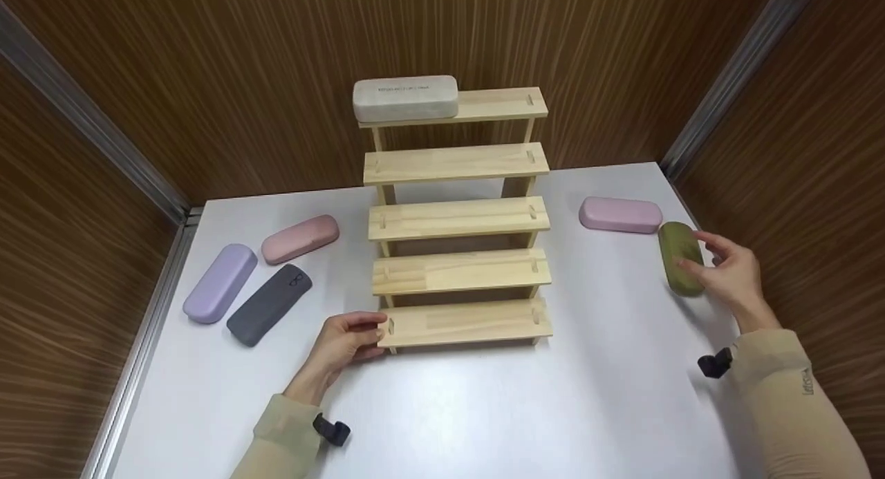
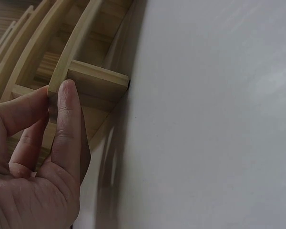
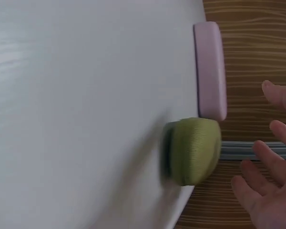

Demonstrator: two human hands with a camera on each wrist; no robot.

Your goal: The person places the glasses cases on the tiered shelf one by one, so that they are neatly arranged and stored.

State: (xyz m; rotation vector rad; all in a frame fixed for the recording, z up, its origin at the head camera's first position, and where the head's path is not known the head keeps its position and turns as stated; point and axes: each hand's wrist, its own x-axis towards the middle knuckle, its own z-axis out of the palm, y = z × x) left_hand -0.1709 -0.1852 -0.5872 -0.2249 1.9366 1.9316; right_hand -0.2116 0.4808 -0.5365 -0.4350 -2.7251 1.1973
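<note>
My left hand (image 1: 349, 337) pinches the left end of the lowest board of a stepped wooden shelf rack (image 1: 470, 323). In the left wrist view, thumb and fingers (image 2: 66, 109) lie on opposite faces of that board. Over on the right, my right hand (image 1: 733, 271) is at an olive-green glasses case (image 1: 677, 247), thumb and forefinger over its right part in the head view. The right wrist view shows the fingers (image 3: 264, 157) spread and apart from the green glasses case (image 3: 195, 151). A mauve-pink glasses case (image 1: 620, 215) lies just beside the green one.
A whitish glasses case (image 1: 404, 100) sits on the left of the top shelf. Left of the rack lie a lilac case (image 1: 220, 283), a pink case (image 1: 301, 239) and a dark grey case (image 1: 268, 306). Wood-grain walls (image 1: 276, 71) enclose the white table (image 1: 470, 410).
</note>
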